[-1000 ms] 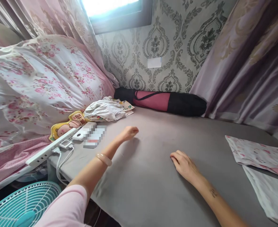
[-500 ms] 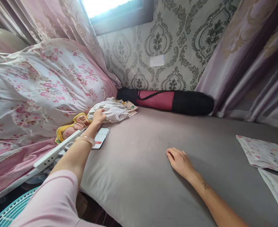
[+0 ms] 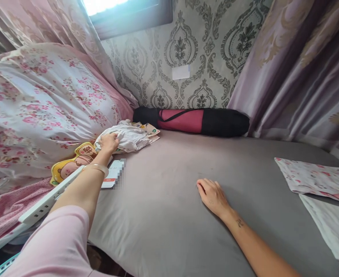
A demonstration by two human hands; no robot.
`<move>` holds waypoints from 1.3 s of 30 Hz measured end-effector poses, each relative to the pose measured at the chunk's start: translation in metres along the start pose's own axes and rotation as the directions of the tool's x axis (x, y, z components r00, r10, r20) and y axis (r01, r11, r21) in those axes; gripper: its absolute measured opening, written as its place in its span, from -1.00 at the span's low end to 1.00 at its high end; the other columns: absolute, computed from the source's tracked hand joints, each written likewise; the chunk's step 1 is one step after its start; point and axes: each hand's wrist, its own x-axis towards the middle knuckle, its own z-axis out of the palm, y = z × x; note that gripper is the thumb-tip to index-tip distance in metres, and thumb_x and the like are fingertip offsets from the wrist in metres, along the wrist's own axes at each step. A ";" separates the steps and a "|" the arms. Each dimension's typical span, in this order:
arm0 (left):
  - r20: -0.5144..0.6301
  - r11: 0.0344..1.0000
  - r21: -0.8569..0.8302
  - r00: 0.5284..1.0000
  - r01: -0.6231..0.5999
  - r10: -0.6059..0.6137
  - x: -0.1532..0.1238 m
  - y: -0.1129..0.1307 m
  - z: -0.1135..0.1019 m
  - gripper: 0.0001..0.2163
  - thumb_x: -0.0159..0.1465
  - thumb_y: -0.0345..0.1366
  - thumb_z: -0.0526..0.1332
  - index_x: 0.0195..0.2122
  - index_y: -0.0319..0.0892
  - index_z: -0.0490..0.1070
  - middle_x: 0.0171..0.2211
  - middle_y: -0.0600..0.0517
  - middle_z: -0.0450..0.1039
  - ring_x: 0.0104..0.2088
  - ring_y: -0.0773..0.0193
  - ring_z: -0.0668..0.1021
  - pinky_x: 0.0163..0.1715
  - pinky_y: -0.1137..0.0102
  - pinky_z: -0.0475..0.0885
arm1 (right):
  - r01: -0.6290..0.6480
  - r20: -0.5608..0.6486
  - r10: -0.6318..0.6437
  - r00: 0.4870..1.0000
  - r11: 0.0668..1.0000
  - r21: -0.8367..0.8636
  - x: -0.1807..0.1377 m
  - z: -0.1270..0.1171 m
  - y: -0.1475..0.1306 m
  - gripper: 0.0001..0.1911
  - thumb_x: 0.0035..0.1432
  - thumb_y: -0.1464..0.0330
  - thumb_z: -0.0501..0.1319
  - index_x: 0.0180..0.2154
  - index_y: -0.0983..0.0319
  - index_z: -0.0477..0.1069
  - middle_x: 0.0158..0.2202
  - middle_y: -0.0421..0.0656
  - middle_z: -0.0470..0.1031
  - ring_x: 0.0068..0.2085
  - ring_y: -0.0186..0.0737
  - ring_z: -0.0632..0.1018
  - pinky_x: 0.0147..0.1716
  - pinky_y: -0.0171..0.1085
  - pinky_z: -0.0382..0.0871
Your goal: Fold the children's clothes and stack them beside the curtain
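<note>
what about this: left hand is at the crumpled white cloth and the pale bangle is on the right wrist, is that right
Not quite: the pale bangle is on the left wrist, not the right, as the head view shows. The left hand is indeed at the crumpled white cloth.

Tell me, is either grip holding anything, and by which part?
The left grip is at the left end of the white cloth; whether it pinches fabric cannot be told. The right grip, curled over the grey sheet, shows nothing held.

Head view, forward, down across grey sheet (image 3: 158, 215)
</note>
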 end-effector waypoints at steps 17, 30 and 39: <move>-0.076 0.366 -0.925 0.994 -0.099 0.077 -0.009 0.103 -0.067 -0.60 0.04 -0.24 0.29 -0.08 -0.23 0.47 -0.60 0.16 0.29 -0.60 0.41 0.33 -0.52 0.49 0.29 | 0.005 0.005 -0.005 1.000 1.000 -0.004 -0.001 0.001 0.001 -0.75 0.38 0.42 -0.01 -0.32 0.17 0.38 -0.35 -0.20 0.51 -0.29 -0.21 0.49 -0.25 -0.23 0.11; -0.043 -0.160 -0.986 0.855 0.048 0.518 -0.088 0.199 -0.076 -0.61 0.05 -0.31 0.33 -0.06 -0.18 0.48 -0.21 0.00 0.55 -0.12 0.24 0.58 0.00 0.25 0.46 | -0.044 0.042 0.040 0.998 0.993 0.109 -0.003 -0.005 0.000 -0.80 0.35 0.41 0.03 -0.23 0.18 0.43 -0.25 -0.15 0.56 -0.19 -0.16 0.53 -0.16 -0.18 0.22; -0.246 -0.164 -0.968 0.601 -0.190 0.760 -0.151 0.248 -0.071 -0.43 0.19 -0.36 0.16 0.27 -0.07 0.25 0.31 -0.04 0.22 0.30 0.04 0.26 0.28 0.12 0.16 | -0.141 -0.070 0.222 0.973 0.799 0.585 0.005 -0.026 -0.004 -0.67 0.28 0.32 0.06 0.06 0.13 0.35 -0.01 -0.08 0.53 -0.11 -0.21 0.55 -0.18 -0.21 0.44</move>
